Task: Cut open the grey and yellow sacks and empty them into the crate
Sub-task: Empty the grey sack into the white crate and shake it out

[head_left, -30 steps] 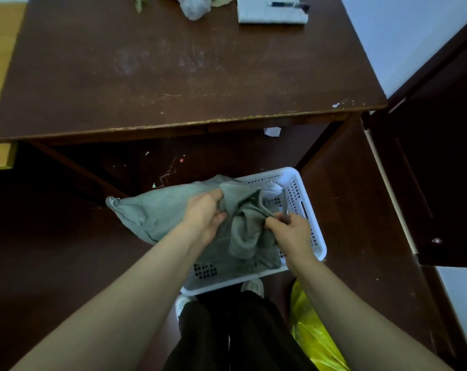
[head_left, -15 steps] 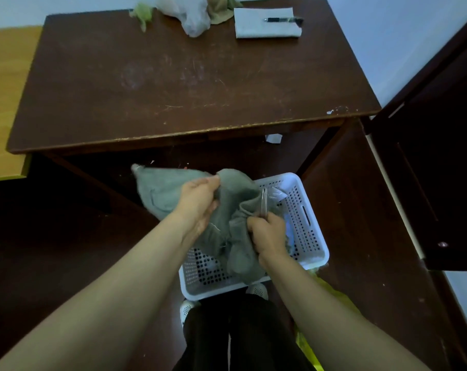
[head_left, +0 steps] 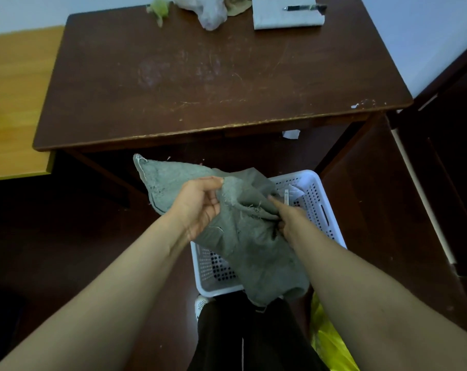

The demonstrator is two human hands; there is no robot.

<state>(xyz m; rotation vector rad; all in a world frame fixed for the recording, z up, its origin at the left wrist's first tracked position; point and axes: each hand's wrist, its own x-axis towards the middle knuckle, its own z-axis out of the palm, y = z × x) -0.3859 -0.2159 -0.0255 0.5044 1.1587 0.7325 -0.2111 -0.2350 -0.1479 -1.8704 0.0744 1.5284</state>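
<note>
Sackcloth bunched between my two hands — that is where the job stands. My left hand has its fingers and thumb closed on an upper fold of the grey sack, and my right hand is curled into the cloth just beside it, at an edge that looks frayed. The sack hangs over the white crate, its lower end draped across the near rim and one corner sticking out to the left.

A thin pale sliver stands up just beyond my right knuckles. It may be the cutting tool, but I cannot tell that, nor whether I hold it.

I judge from the ragged edge that the grey sack is cut open, and that I am at the emptying step. The cloth looks limp, so little may be left inside. What lies in the crate is mostly hidden under the sack.

The yellow sack lies on the floor by my right leg, well apart from both hands — untouched, so its cutting and emptying are not yet done.
</note>
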